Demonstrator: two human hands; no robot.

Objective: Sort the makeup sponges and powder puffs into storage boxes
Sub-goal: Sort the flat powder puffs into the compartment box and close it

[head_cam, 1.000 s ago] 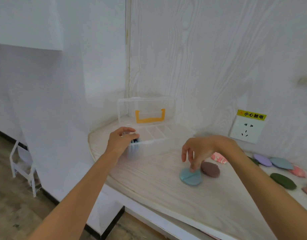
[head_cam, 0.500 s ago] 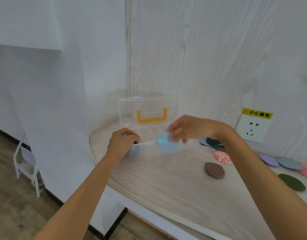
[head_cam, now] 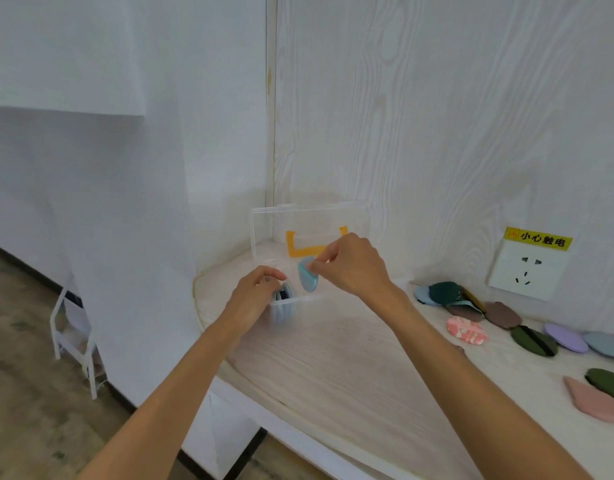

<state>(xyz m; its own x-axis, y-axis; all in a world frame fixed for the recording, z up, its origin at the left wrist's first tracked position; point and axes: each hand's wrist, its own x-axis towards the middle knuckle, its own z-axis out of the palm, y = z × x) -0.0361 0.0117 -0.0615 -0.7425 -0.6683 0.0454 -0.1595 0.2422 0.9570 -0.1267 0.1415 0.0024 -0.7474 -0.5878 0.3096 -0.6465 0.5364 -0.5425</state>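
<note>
A clear storage box [head_cam: 264, 251] with an orange handle on its raised lid stands at the corner of the white wooden counter. My right hand [head_cam: 350, 265] pinches a light blue powder puff [head_cam: 307, 280] on edge, held over the box's front compartments. My left hand [head_cam: 257, 292] grips the box's front left corner, where several puffs [head_cam: 284, 294] stand upright inside. More puffs lie loose on the counter to the right: a dark green one [head_cam: 444, 292], a pink patterned one [head_cam: 466, 334], a brown one [head_cam: 503, 315] and a lilac one [head_cam: 567, 337].
A wall socket [head_cam: 527, 271] with a yellow warning label sits on the wall above the loose puffs. The counter's curved edge [head_cam: 264, 393] drops off to a wooden floor at the left. A white stool frame [head_cam: 73, 341] stands on the floor.
My right hand picked the light blue puff up from the counter and carried it left to the box, turning it on edge. My left hand stayed on the box corner.
</note>
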